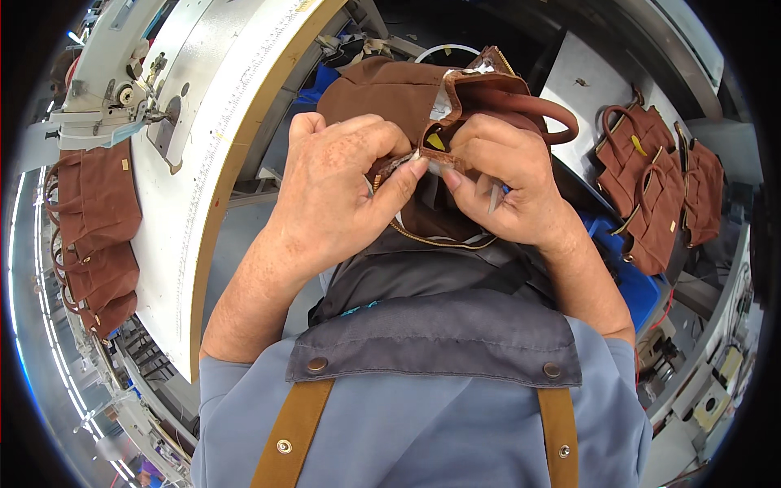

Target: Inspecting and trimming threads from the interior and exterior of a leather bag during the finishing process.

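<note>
You are pinching the edge of a brown bag (378, 89) at the frame's upper centre, your left hand (329, 183) and right hand (517, 179) both gripping with thumb and fingertips. Other bags (98, 195) are sitting at the frame's left and upper right.

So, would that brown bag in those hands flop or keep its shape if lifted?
The brown bag would probably sag somewhat, since its sides fold softly. Its handle looks firmer, likely to keep its curve, as it arches in a smooth loop.
</note>
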Motion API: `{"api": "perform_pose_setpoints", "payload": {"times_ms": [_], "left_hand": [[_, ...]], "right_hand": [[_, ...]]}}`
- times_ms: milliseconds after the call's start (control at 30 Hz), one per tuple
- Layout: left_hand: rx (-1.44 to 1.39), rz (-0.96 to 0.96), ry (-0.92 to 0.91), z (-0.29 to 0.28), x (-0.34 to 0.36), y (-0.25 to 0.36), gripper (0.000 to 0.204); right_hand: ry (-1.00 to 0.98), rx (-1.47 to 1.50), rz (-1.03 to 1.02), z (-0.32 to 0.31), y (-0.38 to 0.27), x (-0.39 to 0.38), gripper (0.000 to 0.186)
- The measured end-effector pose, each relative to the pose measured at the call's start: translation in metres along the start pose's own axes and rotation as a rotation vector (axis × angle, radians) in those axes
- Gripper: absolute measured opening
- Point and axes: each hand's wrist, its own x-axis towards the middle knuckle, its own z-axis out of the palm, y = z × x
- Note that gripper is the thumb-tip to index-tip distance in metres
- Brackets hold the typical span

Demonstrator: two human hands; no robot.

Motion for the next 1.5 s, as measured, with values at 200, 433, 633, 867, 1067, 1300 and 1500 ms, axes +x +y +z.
{"api": "perform_pose_setpoints", "payload": {"times_ms": [200, 433, 633, 867, 1067, 1300, 1500], "left_hand": [[0.067, -0.022, 0.016, 0.001, 0.001, 0.003, 0.012], [-0.143, 0.040, 0.016, 0.007, 0.005, -0.008, 0.012], [-0.316, -0.078, -0.044, 0.008, 0.006, -0.007, 0.015], [-0.529, -0.079, 0.054, 0.016, 0.007, -0.009, 0.015], [-0.528, -0.091, 0.067, 0.018, 0.007, -0.008, 0.016], [-0.280, -0.094, 0.071, 0.013, 0.009, 0.000, 0.019], [-0.211, -0.108, -0.012, 0.003, 0.014, -0.005, 0.026]], "right_hand": [[0.023, -0.035, -0.077, 0.006, 0.001, 0.000, 0.014], [-0.020, -0.061, 0.141, 0.005, -0.007, 0.010, 0.020], [0.038, -0.095, 0.112, 0.015, 0.002, 0.006, 0.016], [0.116, 0.185, 0.224, 0.020, 0.001, -0.002, 0.015], [0.112, 0.297, 0.300, 0.021, 0.005, -0.002, 0.017], [0.098, 0.242, 0.267, 0.026, 0.002, -0.004, 0.013], [0.159, 0.220, 0.203, 0.032, 0.002, -0.008, 0.009]]}}
